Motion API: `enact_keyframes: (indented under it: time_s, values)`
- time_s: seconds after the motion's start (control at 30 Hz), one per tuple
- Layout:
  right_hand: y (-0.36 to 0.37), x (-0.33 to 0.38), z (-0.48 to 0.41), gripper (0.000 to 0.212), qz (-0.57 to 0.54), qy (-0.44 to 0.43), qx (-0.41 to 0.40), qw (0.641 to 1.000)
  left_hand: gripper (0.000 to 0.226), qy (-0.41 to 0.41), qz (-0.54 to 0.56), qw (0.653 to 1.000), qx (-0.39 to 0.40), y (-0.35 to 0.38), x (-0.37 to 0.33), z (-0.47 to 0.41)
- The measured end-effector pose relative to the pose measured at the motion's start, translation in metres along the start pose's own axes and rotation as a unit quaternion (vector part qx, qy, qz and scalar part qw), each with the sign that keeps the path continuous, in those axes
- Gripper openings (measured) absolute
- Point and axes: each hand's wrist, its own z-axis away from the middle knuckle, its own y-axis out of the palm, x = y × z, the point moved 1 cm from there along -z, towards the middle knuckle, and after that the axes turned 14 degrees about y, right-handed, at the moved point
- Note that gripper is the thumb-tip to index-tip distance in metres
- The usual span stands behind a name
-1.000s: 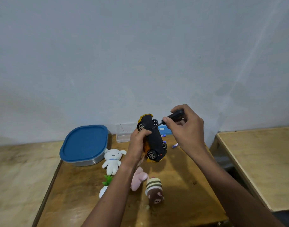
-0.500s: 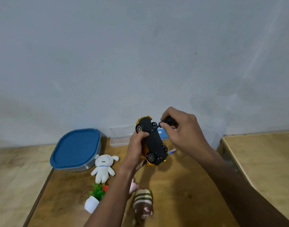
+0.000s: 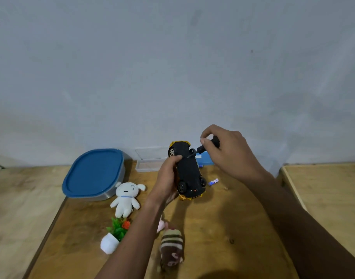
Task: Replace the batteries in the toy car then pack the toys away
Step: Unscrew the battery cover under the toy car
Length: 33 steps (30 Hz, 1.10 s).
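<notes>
Yellow toy car (image 3: 188, 172), black underside up, in my clenched left hand (image 3: 167, 179); right hand (image 3: 227, 153) pinching screwdriver (image 3: 204, 147); battery (image 3: 213, 181) print illegible, probably blurred.

2 arms show, coming in from the bottom edge. Both are bare all the way up as far as can be seen, with no sleeves on them. The left hand (image 3: 167, 178) has no glove, ring or band that can be seen. The right hand (image 3: 226, 153) is bare too, and its wrist has no watch. The nails look short and plain.
</notes>
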Motion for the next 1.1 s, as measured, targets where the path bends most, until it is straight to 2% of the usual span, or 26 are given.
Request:
enact_keyframes:
  time_s: [0.03,0.1,0.17,0.23,0.3,0.37,0.47,0.57,0.67,0.8,0.9,1.03,1.1]
  values:
    - [0.001,-0.001,-0.001,0.005,-0.004,-0.001,0.013,1.000,0.035,-0.006,0.006,1.000,-0.013,0.001,0.000,-0.002]
    - [0.003,-0.004,-0.002,0.015,-0.016,0.007,0.042,0.999,0.039,-0.024,0.018,0.999,-0.036,-0.001,0.004,-0.009]
    - [0.004,-0.006,-0.003,0.015,0.006,0.021,0.049,0.999,0.048,-0.038,0.025,0.998,-0.049,0.000,0.007,-0.013]
    - [0.005,-0.007,-0.005,0.010,0.086,0.016,0.024,0.996,0.053,-0.039,0.020,0.997,-0.062,-0.002,0.012,-0.018]
    - [0.006,-0.007,-0.006,0.020,0.142,0.004,-0.007,0.990,0.051,-0.034,0.006,0.997,-0.072,-0.002,0.016,-0.021]
    - [0.006,-0.009,-0.008,0.023,0.122,0.002,-0.014,0.992,0.048,-0.029,-0.015,0.997,-0.071,-0.002,0.020,-0.023]
    - [0.003,-0.008,-0.009,0.014,0.078,-0.006,-0.011,0.997,0.052,-0.021,-0.030,0.998,-0.045,0.002,0.022,-0.027]
    - [0.002,-0.008,-0.010,0.025,0.059,0.002,-0.003,0.998,0.052,-0.015,-0.038,0.998,-0.047,0.005,0.024,-0.030]
    - [0.002,-0.011,-0.010,0.026,0.042,0.024,0.011,0.999,0.048,-0.003,-0.059,0.997,-0.046,0.006,0.025,-0.032]
    - [0.006,-0.015,-0.007,0.007,0.076,0.025,-0.011,0.997,0.047,0.021,-0.072,0.996,-0.041,0.003,0.027,-0.031]
    - [0.011,-0.015,-0.004,0.034,0.120,0.010,-0.056,0.991,0.041,0.044,-0.073,0.996,-0.041,0.002,0.029,-0.029]
    - [0.015,-0.015,0.000,0.013,0.083,-0.009,-0.073,0.994,0.046,0.047,-0.077,0.995,-0.051,0.004,0.030,-0.026]
    - [0.014,-0.013,0.002,0.021,0.053,-0.014,-0.058,0.997,0.051,0.046,-0.077,0.994,-0.057,0.005,0.031,-0.026]
